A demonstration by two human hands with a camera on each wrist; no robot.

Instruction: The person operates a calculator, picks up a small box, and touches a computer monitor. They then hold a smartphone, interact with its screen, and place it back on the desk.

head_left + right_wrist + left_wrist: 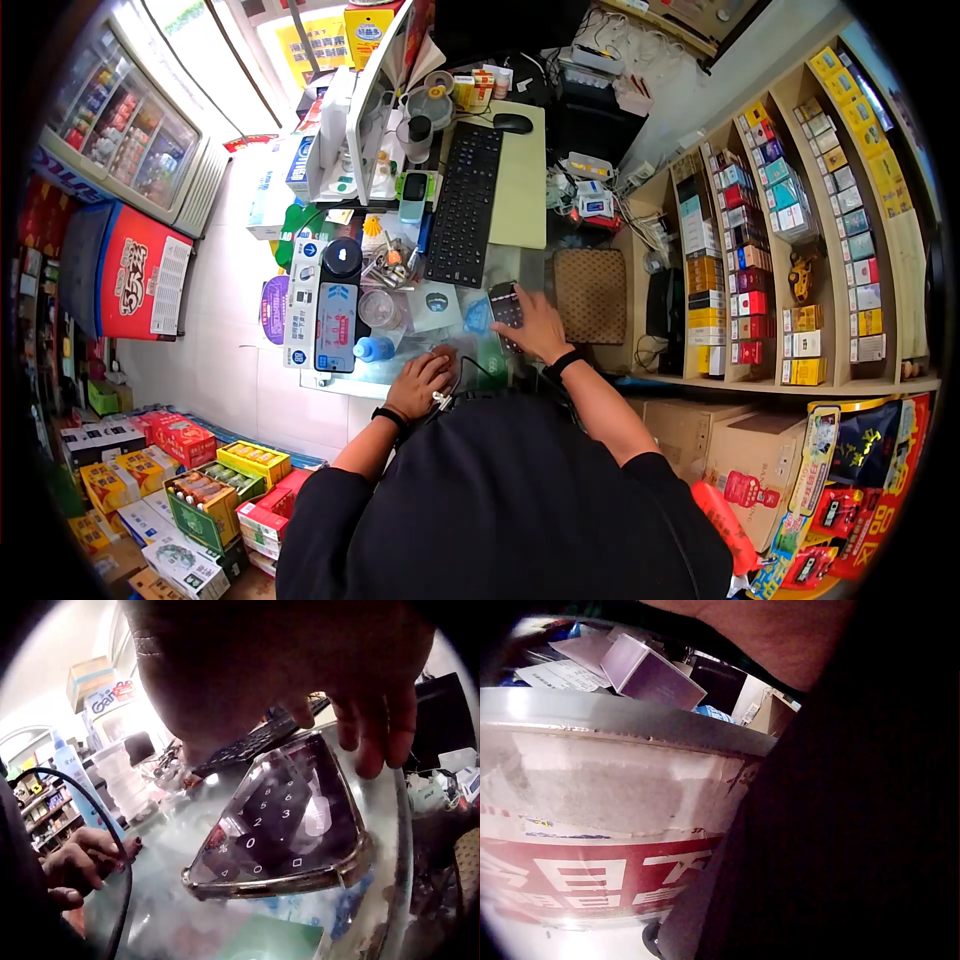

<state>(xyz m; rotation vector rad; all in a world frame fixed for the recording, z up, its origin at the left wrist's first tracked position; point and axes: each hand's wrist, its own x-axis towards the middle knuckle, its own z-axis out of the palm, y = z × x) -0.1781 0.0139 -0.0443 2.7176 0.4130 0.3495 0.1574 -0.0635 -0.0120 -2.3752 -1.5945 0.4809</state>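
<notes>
"Where does my phone lie, and how is it turned?"

"Your phone [289, 817] lies screen up on the glass countertop [169, 840], beneath your right hand [540, 328]. Its long axis runs away from your body, slightly slanted: the end with the navigation icons is nearest you, and the far end points toward the pale green mat [520, 200]."

"And my hands?"

"Your right fingers reach loosely over the phone, uncurled; I cannot tell whether one touches it. Your left hand [425, 383] rests at the counter's near edge, fingers relaxed and slightly bent."

"What about surfaces?"

"Your phone is a glossy dark slab with white digits, its shiny case thick at rounded corners. The counter is smooth and reflective; the black keyboard [468, 200] is long and ridged with keys."
</notes>
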